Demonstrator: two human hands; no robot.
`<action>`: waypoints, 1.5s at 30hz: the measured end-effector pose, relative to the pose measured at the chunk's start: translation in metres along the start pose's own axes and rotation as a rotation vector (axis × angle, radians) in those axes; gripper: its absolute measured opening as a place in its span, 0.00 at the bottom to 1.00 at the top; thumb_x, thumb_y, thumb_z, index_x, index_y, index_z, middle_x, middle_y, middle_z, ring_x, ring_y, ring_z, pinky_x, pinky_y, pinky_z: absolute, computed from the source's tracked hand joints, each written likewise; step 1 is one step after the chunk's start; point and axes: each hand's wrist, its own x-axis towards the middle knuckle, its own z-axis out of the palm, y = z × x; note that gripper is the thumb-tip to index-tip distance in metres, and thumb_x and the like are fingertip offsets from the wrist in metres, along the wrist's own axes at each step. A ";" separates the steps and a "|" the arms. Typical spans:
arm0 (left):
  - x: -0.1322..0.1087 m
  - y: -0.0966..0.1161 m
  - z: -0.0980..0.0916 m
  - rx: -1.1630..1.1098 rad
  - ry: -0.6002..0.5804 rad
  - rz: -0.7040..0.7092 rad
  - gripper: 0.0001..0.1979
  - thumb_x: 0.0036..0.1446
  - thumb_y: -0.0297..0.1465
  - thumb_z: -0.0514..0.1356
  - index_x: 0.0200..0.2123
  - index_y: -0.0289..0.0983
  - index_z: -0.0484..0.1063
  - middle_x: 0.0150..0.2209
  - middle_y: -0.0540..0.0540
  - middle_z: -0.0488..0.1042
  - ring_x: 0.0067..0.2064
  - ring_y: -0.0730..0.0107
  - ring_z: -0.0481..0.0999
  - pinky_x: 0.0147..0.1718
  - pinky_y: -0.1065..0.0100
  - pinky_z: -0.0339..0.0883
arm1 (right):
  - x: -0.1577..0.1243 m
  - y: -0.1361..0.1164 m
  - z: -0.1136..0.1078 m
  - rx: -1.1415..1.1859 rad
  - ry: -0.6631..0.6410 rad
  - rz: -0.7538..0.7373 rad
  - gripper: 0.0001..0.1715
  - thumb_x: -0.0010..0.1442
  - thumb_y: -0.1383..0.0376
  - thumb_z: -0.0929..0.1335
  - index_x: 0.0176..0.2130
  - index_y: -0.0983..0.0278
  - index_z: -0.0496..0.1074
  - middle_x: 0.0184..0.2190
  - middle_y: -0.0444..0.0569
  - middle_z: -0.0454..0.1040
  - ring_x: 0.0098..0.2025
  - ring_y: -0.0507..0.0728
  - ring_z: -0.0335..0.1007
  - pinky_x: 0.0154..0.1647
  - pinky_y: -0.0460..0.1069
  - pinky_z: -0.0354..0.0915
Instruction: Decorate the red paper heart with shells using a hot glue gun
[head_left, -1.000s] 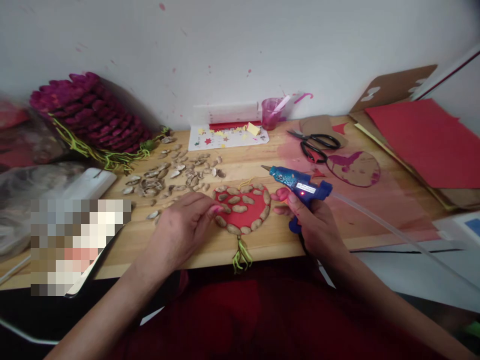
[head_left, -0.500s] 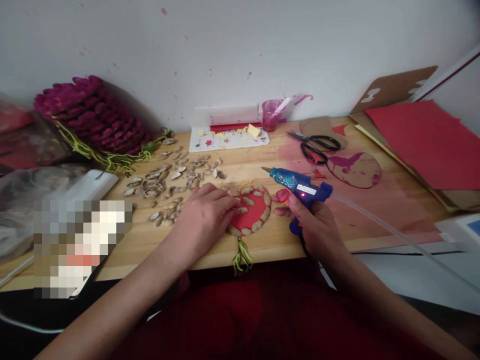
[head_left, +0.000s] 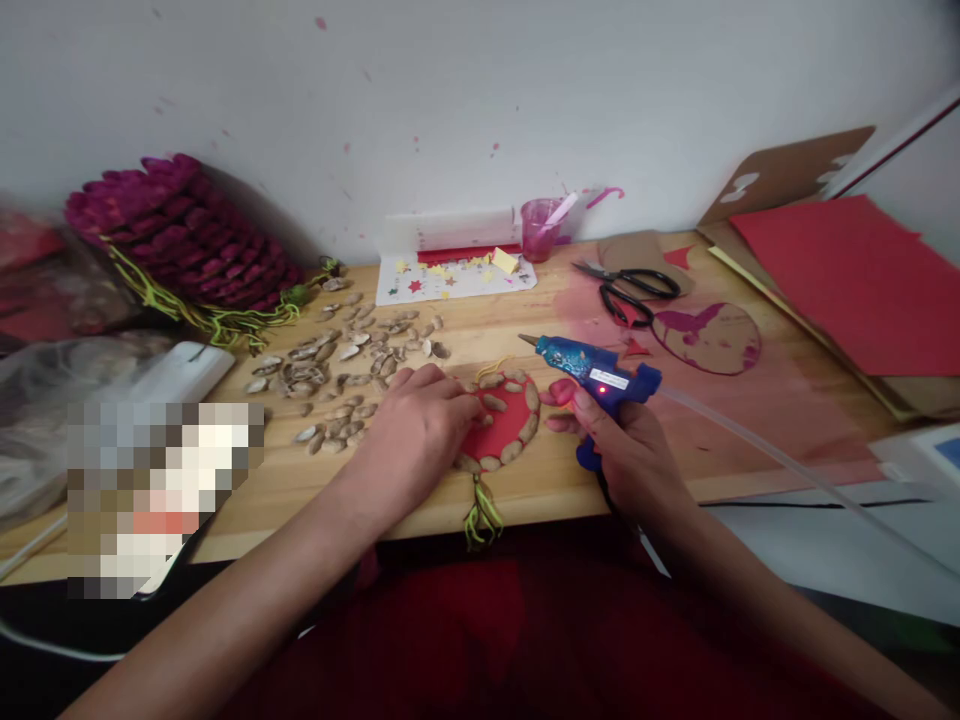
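Note:
A red paper heart (head_left: 504, 425) rimmed with peanut shells lies near the front edge of the wooden table (head_left: 525, 320), a yellow-green tassel (head_left: 482, 518) hanging off its tip. My left hand (head_left: 416, 435) lies over the heart's left half, fingers bent and pressing down on the shells there. My right hand (head_left: 626, 445) grips a blue hot glue gun (head_left: 596, 375), its red light on and its nozzle pointing left just above the heart's upper right. A clear glue stick (head_left: 750, 440) trails from the gun's back.
Loose peanut shells (head_left: 352, 355) are scattered left of the heart. A purple shell craft (head_left: 180, 235) leans against the wall at left. Black scissors (head_left: 634, 290), a pink cup (head_left: 541, 227), a star sheet (head_left: 454, 275), a cardboard disc (head_left: 709, 337) and red paper (head_left: 855, 280) lie behind and right.
My left hand slid right from the heart's left edge onto its left half and now covers it. The glue gun has hardly moved.

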 end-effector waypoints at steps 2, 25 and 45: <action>0.001 0.001 -0.002 0.035 -0.013 0.012 0.08 0.66 0.32 0.60 0.41 0.42 0.81 0.36 0.46 0.79 0.42 0.57 0.71 0.43 0.57 0.59 | 0.000 0.000 0.000 -0.016 0.002 -0.014 0.19 0.61 0.48 0.71 0.43 0.57 0.79 0.43 0.47 0.82 0.37 0.55 0.79 0.35 0.49 0.68; 0.013 0.006 -0.011 0.073 -0.179 0.082 0.10 0.64 0.24 0.58 0.35 0.36 0.81 0.31 0.42 0.77 0.39 0.58 0.71 0.37 0.62 0.65 | 0.002 0.009 0.002 0.020 0.029 -0.085 0.20 0.61 0.47 0.70 0.41 0.59 0.77 0.39 0.50 0.82 0.34 0.57 0.79 0.24 0.48 0.65; 0.005 0.010 -0.006 0.041 0.018 0.044 0.10 0.60 0.23 0.59 0.35 0.35 0.82 0.31 0.41 0.80 0.37 0.59 0.74 0.38 0.61 0.67 | -0.002 0.003 0.005 0.108 -0.024 -0.172 0.18 0.60 0.49 0.70 0.36 0.61 0.74 0.31 0.47 0.80 0.33 0.55 0.78 0.31 0.50 0.71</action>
